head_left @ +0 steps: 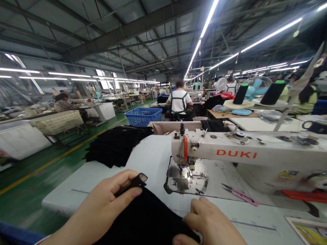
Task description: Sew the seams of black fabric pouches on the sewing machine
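Black fabric stretches between my two hands at the near edge of the sewing table. My left hand pinches its folded upper corner, where a small pale patch shows at the tip. Lower on the right side, the fingers of my right hand are closed on the same cloth; part of that hand is blurred. Just beyond stands a white sewing machine lettered DUKI, its needle area and metal plate in front of my hands. Pink thread snips lie on the table right of the needle.
A pile of black fabric pieces lies at the table's far left corner. Behind it stands a blue plastic basket. Black thread cones rise behind the machine. A person in a white top sits ahead, facing away.
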Motion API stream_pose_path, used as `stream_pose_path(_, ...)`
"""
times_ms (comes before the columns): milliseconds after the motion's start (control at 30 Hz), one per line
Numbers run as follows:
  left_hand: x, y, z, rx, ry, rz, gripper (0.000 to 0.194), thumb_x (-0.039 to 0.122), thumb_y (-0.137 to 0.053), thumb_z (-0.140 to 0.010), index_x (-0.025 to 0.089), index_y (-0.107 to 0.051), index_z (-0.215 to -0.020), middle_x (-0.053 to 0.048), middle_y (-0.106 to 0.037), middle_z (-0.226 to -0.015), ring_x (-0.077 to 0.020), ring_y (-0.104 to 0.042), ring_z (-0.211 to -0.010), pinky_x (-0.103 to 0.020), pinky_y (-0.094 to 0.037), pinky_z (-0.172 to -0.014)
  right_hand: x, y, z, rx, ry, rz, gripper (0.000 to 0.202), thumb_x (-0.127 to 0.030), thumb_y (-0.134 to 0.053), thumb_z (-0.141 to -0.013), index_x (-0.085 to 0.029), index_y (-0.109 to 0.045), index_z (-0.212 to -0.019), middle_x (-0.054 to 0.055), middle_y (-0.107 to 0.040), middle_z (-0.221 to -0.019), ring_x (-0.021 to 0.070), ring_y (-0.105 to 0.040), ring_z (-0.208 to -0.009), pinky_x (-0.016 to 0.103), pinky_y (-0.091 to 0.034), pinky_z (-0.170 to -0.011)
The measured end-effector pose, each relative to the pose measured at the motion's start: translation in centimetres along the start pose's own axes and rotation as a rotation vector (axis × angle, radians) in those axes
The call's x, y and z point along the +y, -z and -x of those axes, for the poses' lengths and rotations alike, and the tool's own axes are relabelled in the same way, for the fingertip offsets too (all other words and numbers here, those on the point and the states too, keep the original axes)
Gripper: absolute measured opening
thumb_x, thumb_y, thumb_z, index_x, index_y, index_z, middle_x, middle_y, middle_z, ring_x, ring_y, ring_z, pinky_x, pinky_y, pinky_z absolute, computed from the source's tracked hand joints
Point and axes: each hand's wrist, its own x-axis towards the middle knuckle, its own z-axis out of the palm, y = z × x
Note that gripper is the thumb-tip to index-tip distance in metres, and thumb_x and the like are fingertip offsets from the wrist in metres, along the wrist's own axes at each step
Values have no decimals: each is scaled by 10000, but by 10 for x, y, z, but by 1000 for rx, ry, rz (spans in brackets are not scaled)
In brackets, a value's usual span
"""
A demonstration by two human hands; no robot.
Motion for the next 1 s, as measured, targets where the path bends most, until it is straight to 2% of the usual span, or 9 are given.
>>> stream_pose_path(67, -5, -3, 1, 13, 17, -24, 205, 426, -545, -964, 261, -645, -1033, 16, -731, -971, -188, -684, -891, -218, -493, -787, 11, -1, 4, -10, -51, -7, 211, -498, -751, -836, -290, -750, -803, 40, -638, -899, 272, -602, -941, 359, -471, -781)
stream_pose_path(133, -10, -7, 5, 15, 26, -60, 202, 429, -566, -951, 268, -653, -1036, 23, -735, -956, -188, -679, -878, -216, -485, -782, 18, -1, 10, -37, -30, -62, 143, -455, -705, -887, -321, -755, -882, 38, -629, -935, 266, -593, -961, 380, -484, -814)
stream_pose_path(233, -13, -16, 10, -41, 66, -5, 206, 424, -553, -953, 263, -667, -1012, 23, -738, -947, -194, -675, -879, -221, -487, -779, 16, 0, 16, -35, -9, -173, 118, -404, -757, -853, -288, -739, -860, 40, -641, -1029, 257, -601, -1005, 369, -505, -858)
stream_pose_path(333, -11, -28, 14, -114, 140, 163, 225, 428, -554, -949, 244, -675, -992, 11, -728, -933, -203, -668, -881, -233, -497, -772, -2, -4, 13, 137, 2, -334, 192, -260, -841, -750, -266, -698, -878, 40, -605, -1242, 263, -565, -1158, 357, -485, -963)
stream_pose_path(400, -9, -35, 16, -142, 174, 262, 244, 442, -574, -938, 233, -680, -1007, 4, -716, -912, -204, -661, -866, -240, -501, -761, -17, -9, 7, 264, 28, -426, 283, -153, -830, -708, -264, -669, -912, 37, -574, -1310, 255, -534, -1218, 357, -460, -1009)
stream_pose_path(533, -8, -39, 17, -171, 198, 367, 231, 440, -612, -929, 232, -682, -1005, 9, -693, -903, -195, -644, -869, -234, -494, -765, -35, -19, -6, 402, 93, -519, 339, -43, -758, -682, -267, -633, -903, 5, -607, -1244, 221, -558, -1166, 341, -459, -984)
stream_pose_path(667, -10, -38, 19, -175, 225, 423, 223, 445, -641, -914, 236, -675, -983, 15, -685, -905, -192, -631, -871, -231, -489, -761, -36, -25, -10, 470, 86, -549, 423, -7, -720, -660, -270, -585, -961, -18, -632, -1189, 202, -575, -1114, 337, -456, -956)
stream_pose_path(900, -9, -43, 15, -130, 245, 439, 180, 365, -664, -869, 207, -715, -940, -6, -704, -856, -206, -640, -842, -251, -499, -748, -33, -26, -13, 423, 162, -603, 241, -34, -606, -809, -257, -527, -856, -50, -649, -1037, 163, -600, -987, 311, -454, -859)
stream_pose_path(1000, -12, -47, 14, -103, 254, 468, 206, 315, -676, -840, 205, -738, -1003, -14, -711, -864, -217, -652, -864, -267, -508, -775, -34, -26, -14, 384, 112, -603, 257, -35, -617, -792, -250, -500, -869, -32, -636, -1071, 173, -597, -978, 319, -457, -834)
